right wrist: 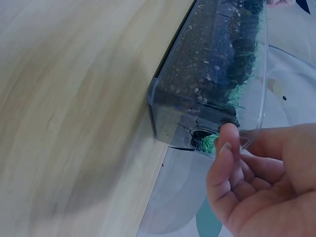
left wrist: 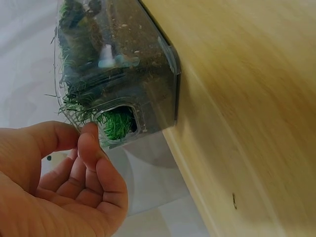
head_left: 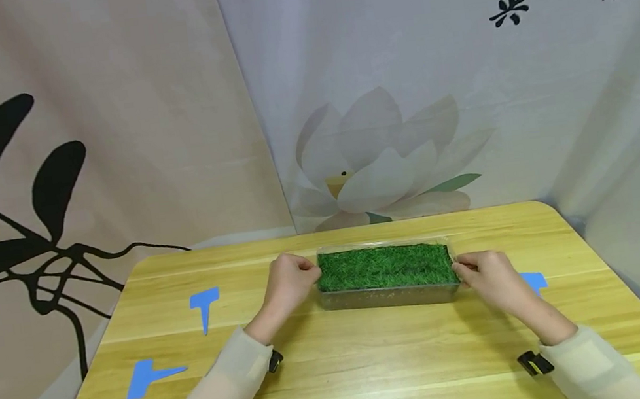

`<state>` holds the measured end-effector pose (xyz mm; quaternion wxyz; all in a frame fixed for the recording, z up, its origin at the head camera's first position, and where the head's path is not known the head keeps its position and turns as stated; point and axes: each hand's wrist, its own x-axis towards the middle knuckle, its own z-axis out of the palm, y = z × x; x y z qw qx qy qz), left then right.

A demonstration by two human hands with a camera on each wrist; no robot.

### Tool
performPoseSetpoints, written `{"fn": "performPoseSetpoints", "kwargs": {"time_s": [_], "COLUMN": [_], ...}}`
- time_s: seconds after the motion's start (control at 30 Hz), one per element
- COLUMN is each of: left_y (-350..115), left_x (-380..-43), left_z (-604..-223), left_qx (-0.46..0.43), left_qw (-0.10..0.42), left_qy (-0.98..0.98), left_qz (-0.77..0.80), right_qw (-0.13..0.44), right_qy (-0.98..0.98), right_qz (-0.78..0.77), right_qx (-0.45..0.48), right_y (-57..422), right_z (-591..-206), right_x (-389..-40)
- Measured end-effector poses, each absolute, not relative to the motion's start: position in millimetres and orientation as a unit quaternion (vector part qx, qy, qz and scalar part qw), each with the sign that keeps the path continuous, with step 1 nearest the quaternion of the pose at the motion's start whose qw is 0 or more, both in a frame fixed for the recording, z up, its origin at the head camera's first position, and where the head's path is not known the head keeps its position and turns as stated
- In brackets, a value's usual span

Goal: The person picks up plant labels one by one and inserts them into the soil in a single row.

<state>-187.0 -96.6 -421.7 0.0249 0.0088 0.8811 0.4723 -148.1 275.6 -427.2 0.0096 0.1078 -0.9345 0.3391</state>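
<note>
While fingers (left wrist: 90, 148) pinch it, the box (head_left: 390, 297) lies — long axis crosswise.

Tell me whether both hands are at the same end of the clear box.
No, the left hand pinches the rim at one end of the clear box and the right hand at the other.

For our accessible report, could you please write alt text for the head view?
Two hands, left and right, pinch opposite ends of a clear container of green grass on a wood-grain table. Two blue pieces lie left, a third right; a flower-printed curtain hangs behind.
</note>
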Motion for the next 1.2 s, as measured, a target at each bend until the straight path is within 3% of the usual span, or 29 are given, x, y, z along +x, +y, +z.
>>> {"fn": "performPoseSetpoints", "kwargs": {"time_s": [1.2], "left_y": [-132.9], "left_x": [-143.1], "left_z": [-422.5], "left_qx": [0.022], "left_qw": [0.01], "left_qy": [0.892], "left_qz": [0.452], "right_qw": [-0.042], "right_qy": [-0.923], "right_qz": [0.367], "right_qx": [0.108], "right_y": [250.4], "right_z": [-424.2], "right_x": [-129.4]}}
